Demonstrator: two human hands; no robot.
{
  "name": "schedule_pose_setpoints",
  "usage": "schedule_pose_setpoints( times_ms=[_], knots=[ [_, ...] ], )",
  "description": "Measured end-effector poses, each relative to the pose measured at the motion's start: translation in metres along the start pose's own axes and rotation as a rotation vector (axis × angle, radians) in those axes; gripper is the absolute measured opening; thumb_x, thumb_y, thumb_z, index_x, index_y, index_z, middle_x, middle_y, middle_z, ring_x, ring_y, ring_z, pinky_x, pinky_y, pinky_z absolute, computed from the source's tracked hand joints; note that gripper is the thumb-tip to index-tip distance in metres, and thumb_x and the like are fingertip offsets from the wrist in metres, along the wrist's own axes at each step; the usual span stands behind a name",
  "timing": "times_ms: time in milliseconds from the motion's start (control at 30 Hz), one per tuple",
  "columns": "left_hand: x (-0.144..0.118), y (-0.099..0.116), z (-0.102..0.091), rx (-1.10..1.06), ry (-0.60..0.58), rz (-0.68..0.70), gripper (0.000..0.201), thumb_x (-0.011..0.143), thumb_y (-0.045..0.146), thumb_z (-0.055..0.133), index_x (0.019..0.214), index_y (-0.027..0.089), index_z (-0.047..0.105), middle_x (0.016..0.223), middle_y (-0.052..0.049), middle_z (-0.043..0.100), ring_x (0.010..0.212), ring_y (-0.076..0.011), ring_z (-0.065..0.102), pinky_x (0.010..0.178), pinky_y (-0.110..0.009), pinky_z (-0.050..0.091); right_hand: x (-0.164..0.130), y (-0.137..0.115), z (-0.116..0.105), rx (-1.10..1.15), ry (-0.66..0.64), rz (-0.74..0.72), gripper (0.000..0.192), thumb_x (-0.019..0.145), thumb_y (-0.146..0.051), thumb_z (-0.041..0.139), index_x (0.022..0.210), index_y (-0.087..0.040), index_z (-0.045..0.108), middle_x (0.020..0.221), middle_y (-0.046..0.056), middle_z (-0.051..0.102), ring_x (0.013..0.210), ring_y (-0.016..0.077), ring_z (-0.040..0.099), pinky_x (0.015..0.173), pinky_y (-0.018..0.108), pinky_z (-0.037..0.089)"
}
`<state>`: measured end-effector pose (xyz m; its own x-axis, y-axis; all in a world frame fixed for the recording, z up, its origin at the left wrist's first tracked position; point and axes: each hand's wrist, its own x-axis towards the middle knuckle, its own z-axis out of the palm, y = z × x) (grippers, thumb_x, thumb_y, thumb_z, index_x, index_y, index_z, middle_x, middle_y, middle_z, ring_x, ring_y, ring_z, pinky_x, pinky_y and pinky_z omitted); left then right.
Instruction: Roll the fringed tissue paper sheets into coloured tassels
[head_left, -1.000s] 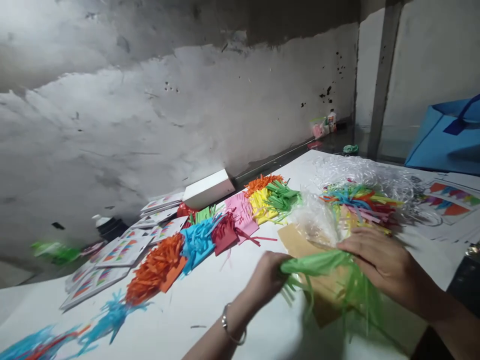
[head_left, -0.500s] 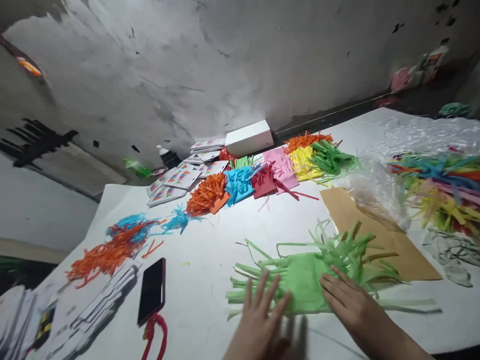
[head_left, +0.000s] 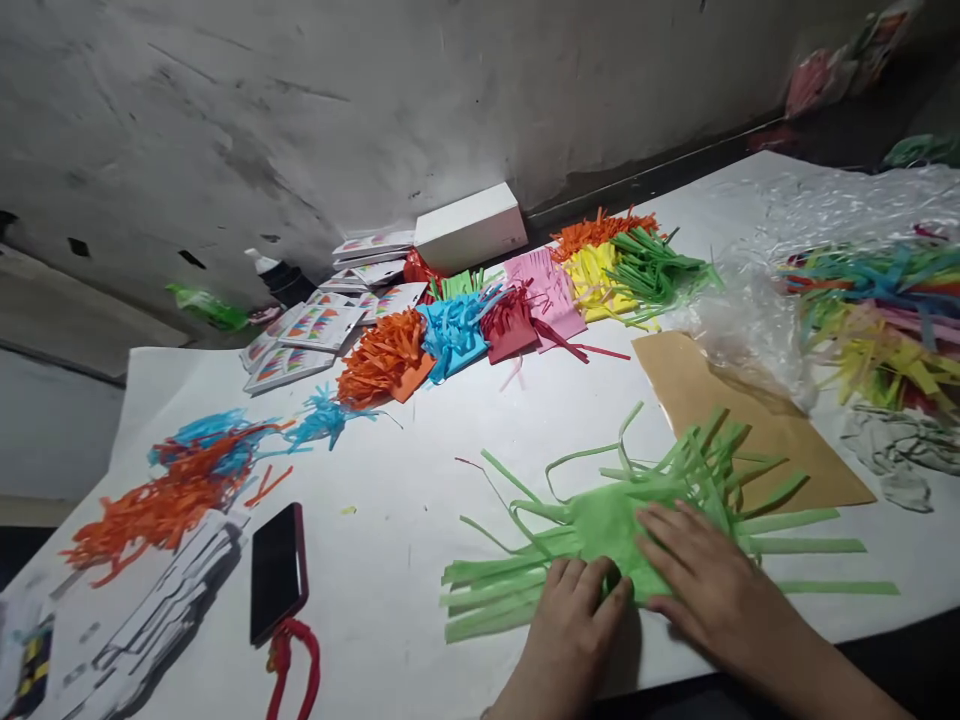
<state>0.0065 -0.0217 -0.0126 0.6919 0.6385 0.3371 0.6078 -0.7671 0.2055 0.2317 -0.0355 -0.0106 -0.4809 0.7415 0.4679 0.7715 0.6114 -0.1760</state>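
Lower centre of the frame: green fringed paper lying flat on the white table, strips splayed outward. Left hand resting on its lower edge, grip loosely curled, clasping nothing. Right hand pressed flat on the paper, fingers spread open. Just beyond, brown card; black phone at lower left.

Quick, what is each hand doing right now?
Left hand: fingers curled, pressing on the green fringed paper, gripping nothing.
Right hand: open, flat on the same paper.
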Motion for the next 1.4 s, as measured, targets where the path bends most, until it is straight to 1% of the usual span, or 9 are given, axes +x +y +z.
schedule_pose_setpoints(
  times_ms=[100, 200, 300, 367, 467, 600, 733, 967, 1400],
  knots=[
    [-0.001, 0.002, 0.012, -0.027, 0.097, -0.023, 0.026, 0.106, 0.022, 0.042, 0.111, 0.017, 0.067, 0.093, -0.009, 0.071, 0.075, -0.0202, 0.059, 0.068, -0.033, 0.043, 0.014, -0.005, 0.022, -0.068, -0.067, -0.008, 0.043, 0.099, -0.04, 0.056, 0.138, -0.021, 0.061, 0.148, 0.008, 0.058, 0.135, 0.0263, 0.052, 0.109, 0.043, 0.042],
    [-0.004, 0.002, 0.015, -0.042, 0.184, -0.02, 0.033, 0.108, 0.021, 0.033, 0.11, 0.016, 0.066, 0.087, -0.008, 0.069, 0.07, -0.019, 0.058, 0.065, -0.033, 0.042, 0.006, 0.031, 0.027, -0.234, -0.023, 0.196, 0.042, 0.102, -0.044, 0.047, 0.134, -0.022, 0.064, 0.143, 0.012, 0.061, 0.122, 0.0314, 0.06, 0.106, 0.054, 0.041],
    [-0.007, 0.002, 0.006, -0.054, 0.095, -0.041, 0.032, 0.107, 0.019, 0.034, 0.114, 0.017, 0.065, 0.095, -0.01, 0.07, 0.077, -0.02, 0.061, 0.069, -0.033, 0.046, -0.017, 0.077, -0.001, -0.341, 0.064, 0.399, 0.046, 0.106, -0.033, 0.035, 0.127, -0.006, 0.064, 0.135, 0.031, 0.061, 0.126, 0.0476, 0.055, 0.101, 0.076, 0.032],
    [-0.006, 0.003, -0.002, -0.07, 0.033, -0.062, 0.029, 0.106, 0.018, 0.036, 0.117, 0.016, 0.064, 0.099, -0.011, 0.071, 0.081, -0.0212, 0.063, 0.071, -0.034, 0.049, -0.027, 0.086, -0.028, -0.356, 0.157, 0.504, 0.04, 0.104, -0.032, 0.045, 0.129, -0.006, 0.063, 0.131, 0.028, 0.063, 0.125, 0.0429, 0.058, 0.104, 0.064, 0.041],
    [-0.003, 0.006, -0.009, -0.1, 0.017, -0.1, 0.026, 0.105, 0.016, 0.04, 0.117, 0.016, 0.062, 0.099, -0.011, 0.071, 0.08, -0.0224, 0.063, 0.07, -0.035, 0.05, -0.023, 0.061, -0.049, -0.164, 0.231, 0.274, 0.038, 0.098, -0.018, 0.059, 0.136, -0.012, 0.059, 0.127, 0.018, 0.068, 0.123, 0.0314, 0.061, 0.109, 0.047, 0.045],
    [0.0, 0.008, -0.011, -0.132, -0.027, -0.151, 0.024, 0.099, 0.009, 0.047, 0.116, 0.018, 0.062, 0.099, -0.009, 0.072, 0.08, -0.0227, 0.064, 0.071, -0.037, 0.051, -0.005, 0.016, -0.032, 0.134, 0.014, -0.091, 0.029, 0.099, -0.009, 0.048, 0.122, -0.012, 0.066, 0.121, 0.012, 0.072, 0.123, 0.0254, 0.061, 0.117, 0.045, 0.038],
    [-0.002, 0.01, -0.012, -0.162, -0.036, -0.167, 0.03, 0.093, 0.002, 0.05, 0.114, 0.019, 0.062, 0.102, -0.007, 0.072, 0.082, -0.0223, 0.064, 0.074, -0.037, 0.05, -0.002, 0.013, -0.015, 0.221, 0.022, -0.092, 0.03, 0.096, 0.0, 0.042, 0.105, -0.01, 0.069, 0.103, 0.01, 0.075, 0.104, 0.0217, 0.068, 0.115, 0.047, 0.038],
    [0.002, 0.013, -0.019, -0.209, -0.12, -0.24, 0.031, 0.081, 0.006, 0.07, 0.106, 0.022, 0.062, 0.103, -0.004, 0.072, 0.084, -0.0233, 0.063, 0.075, -0.038, 0.048, -0.009, 0.023, -0.019, 0.289, -0.017, -0.054, 0.025, 0.097, -0.003, 0.045, 0.106, -0.014, 0.066, 0.108, 0.01, 0.073, 0.108, 0.0228, 0.065, 0.106, 0.046, 0.045],
    [0.005, 0.009, -0.016, -0.253, -0.106, -0.26, 0.021, 0.094, 0.004, 0.055, 0.103, 0.022, 0.062, 0.099, -0.004, 0.072, 0.082, -0.0214, 0.062, 0.076, -0.037, 0.044, 0.001, 0.024, -0.023, 0.367, -0.09, 0.073, 0.016, 0.099, -0.012, 0.051, 0.105, -0.018, 0.065, 0.109, 0.009, 0.072, 0.106, 0.0243, 0.066, 0.1, 0.046, 0.048]
  ],
)
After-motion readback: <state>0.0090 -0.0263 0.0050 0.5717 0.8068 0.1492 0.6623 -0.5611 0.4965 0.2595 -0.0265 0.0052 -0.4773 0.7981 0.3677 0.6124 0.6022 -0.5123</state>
